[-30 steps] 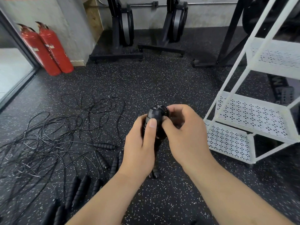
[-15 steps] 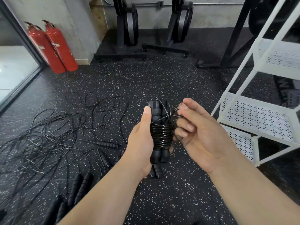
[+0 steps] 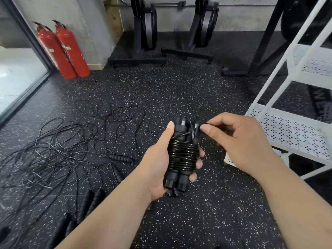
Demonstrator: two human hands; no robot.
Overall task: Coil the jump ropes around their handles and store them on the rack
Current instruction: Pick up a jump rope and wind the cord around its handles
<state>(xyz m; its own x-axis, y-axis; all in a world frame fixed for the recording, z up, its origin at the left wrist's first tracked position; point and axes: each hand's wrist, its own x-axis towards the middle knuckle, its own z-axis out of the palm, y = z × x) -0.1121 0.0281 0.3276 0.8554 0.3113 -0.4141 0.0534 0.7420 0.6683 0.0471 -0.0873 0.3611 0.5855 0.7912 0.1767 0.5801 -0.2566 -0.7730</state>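
holding the coiled jump rope (image 3: 182,157) upright in my left hand (image 3: 156,166), fingers (image 3: 199,163) curled round the two handles (image 3: 169,182) and the wraps, above the floor (image 3: 179,90) just left of the white rack (image 3: 287,130). my right hand (image 3: 242,141) pinches the loose rope end (image 3: 195,129) at the bundle's top. more ropes (image 3: 53,150) lie tangled on the floor to my left.

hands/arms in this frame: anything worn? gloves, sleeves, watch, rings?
Nothing worn that shows. The left hand and the right hand are both bare, with no gloves and no rings on the fingers in view. The left forearm and the right forearm are bare to the frame edge: no sleeves, watch or wristband. The thumbnails are cut short and unpainted.
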